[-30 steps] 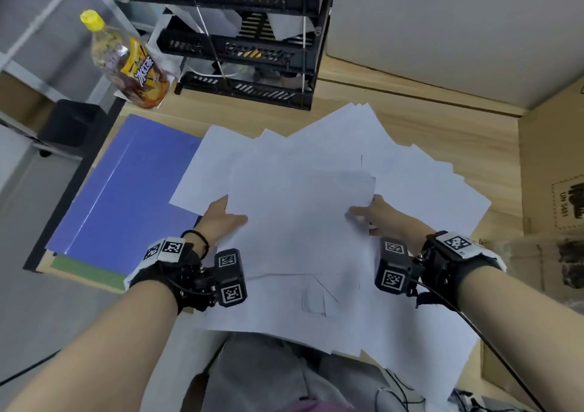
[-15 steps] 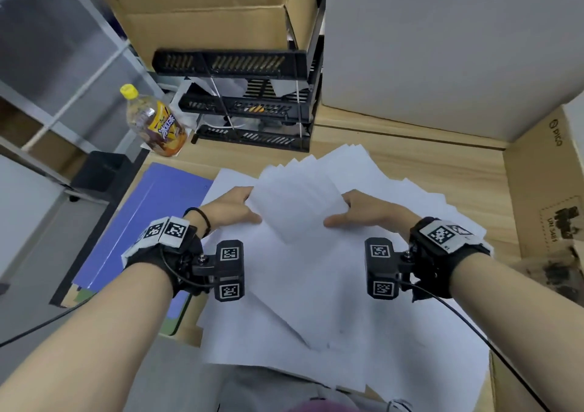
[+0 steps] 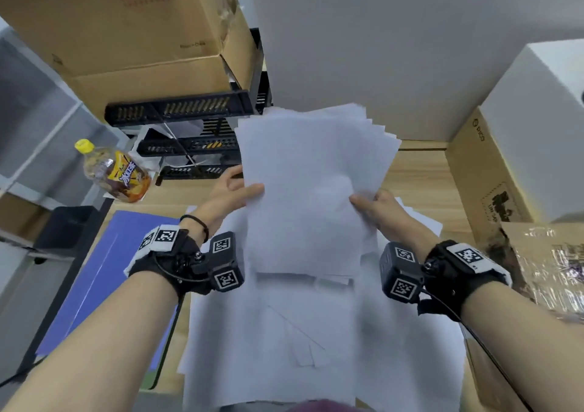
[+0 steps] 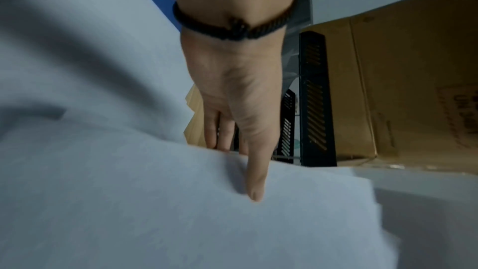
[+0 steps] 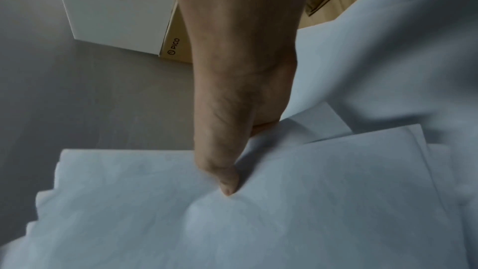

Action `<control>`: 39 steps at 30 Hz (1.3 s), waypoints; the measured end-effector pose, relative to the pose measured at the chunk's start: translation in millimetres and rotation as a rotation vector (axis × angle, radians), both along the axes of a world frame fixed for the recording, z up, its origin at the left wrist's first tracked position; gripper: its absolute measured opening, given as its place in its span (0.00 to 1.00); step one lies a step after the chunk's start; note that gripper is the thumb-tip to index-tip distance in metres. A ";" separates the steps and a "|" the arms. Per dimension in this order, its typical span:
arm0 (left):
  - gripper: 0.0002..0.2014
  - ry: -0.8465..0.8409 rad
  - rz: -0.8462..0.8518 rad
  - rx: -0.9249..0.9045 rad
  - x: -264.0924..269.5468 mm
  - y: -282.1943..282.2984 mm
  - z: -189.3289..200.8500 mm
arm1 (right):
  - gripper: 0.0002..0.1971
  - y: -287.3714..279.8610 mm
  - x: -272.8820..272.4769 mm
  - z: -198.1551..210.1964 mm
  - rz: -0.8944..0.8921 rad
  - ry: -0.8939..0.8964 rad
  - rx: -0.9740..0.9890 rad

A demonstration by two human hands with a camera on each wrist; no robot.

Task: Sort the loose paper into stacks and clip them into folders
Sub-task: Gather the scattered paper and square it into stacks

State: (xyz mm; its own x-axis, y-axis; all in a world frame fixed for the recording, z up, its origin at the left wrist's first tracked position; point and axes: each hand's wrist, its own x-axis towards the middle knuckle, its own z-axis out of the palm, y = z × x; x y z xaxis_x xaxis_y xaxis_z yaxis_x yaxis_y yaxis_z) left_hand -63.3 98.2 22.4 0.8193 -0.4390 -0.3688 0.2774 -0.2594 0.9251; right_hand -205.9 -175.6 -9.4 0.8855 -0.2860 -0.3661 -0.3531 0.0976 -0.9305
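A loosely fanned bundle of white sheets stands nearly upright above the desk, held between both hands. My left hand pinches its left edge, thumb on the front, fingers behind. My right hand pinches the right edge, thumb pressed into the paper. More loose white sheets lie spread on the wooden desk below. A blue folder lies flat on the desk at the left.
A black tiered letter tray stands at the back, with a cardboard box on top. A drink bottle with a yellow cap is at the left. Cardboard boxes line the right side, with a white box on them.
Both hands gathered sheets from the spread on the desk and raised them into an upright bundle. The head view tilted upward.
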 end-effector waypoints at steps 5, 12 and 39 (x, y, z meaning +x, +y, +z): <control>0.23 -0.041 -0.018 0.015 -13.9 -29.6 -8.1 | 0.07 11.9 6.0 9.7 -0.003 -0.059 0.013; 0.21 -0.164 0.133 -0.188 -7.8 -35.0 24.2 | 0.12 20.4 31.1 43.5 -0.055 -0.226 -0.026; 0.26 -0.188 0.139 -0.129 -24.2 -22.8 -7.6 | 0.16 40.3 29.2 32.1 -0.232 -0.140 -0.064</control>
State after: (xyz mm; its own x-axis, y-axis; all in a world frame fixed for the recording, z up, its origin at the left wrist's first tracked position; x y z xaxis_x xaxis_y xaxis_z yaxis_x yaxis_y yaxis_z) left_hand -87.5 75.4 14.8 0.9240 -0.3508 -0.1522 0.1219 -0.1071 0.9868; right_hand -176.8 -135.4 22.7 0.8343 -0.5059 -0.2189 -0.1953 0.1002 -0.9756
